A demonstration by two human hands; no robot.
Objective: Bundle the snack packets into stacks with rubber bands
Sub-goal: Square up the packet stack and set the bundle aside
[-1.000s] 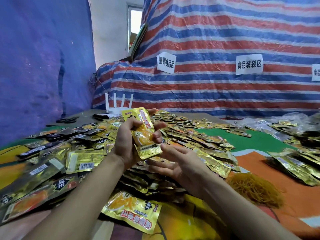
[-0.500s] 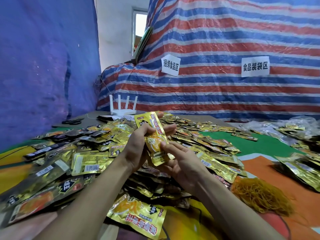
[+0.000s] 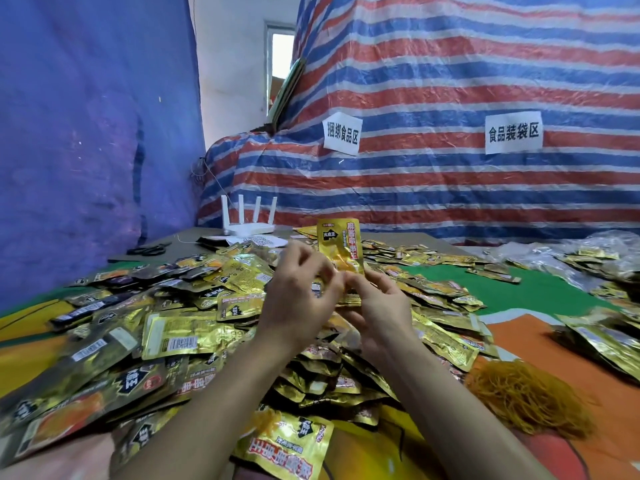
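Both hands hold a small upright stack of gold snack packets [image 3: 341, 249] above the heap. My left hand [image 3: 298, 299] grips the stack's left side with curled fingers. On the right, my right hand [image 3: 377, 306] pinches the stack's lower end. A large heap of loose gold and dark snack packets [image 3: 180, 337] covers the table below and to the left. A mound of yellow-orange rubber bands [image 3: 523, 396] lies at the right front. Whether a band is on the stack is hidden by my fingers.
A white router [image 3: 247, 223] with antennas stands at the table's back, with black scissors [image 3: 149, 250] to its left. More packets [image 3: 609, 337] lie at the right with clear plastic bags [image 3: 588, 247]. Striped tarpaulin with paper signs hangs behind.
The stack has been turned more upright and raised a little. My right hand has come up from under it and now pinches its lower end. The camera view has shifted upward.
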